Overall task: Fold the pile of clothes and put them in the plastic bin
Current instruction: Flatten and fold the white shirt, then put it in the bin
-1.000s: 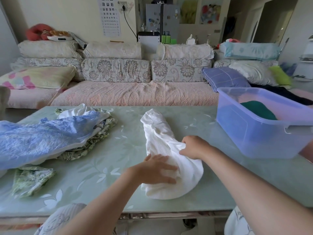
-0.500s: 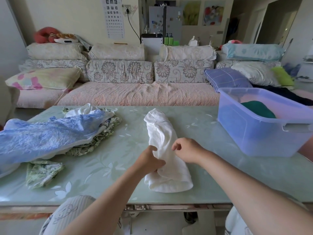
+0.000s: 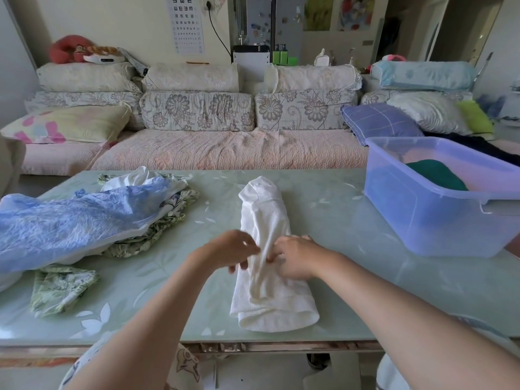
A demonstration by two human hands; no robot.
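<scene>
Just one white top (image 3: 266, 212) on the surface (image 3: 323, 218)
Left grip (image 3: 235, 253) and right grip (image 3: 294, 257) both pinch its middle; one bin (image 3: 427, 223) right of them, one clothes pile (image 3: 78, 223) left.

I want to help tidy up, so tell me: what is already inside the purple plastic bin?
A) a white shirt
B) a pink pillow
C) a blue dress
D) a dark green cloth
D: a dark green cloth shows inside the plastic bin, while the white garment lies out on the table.
</scene>
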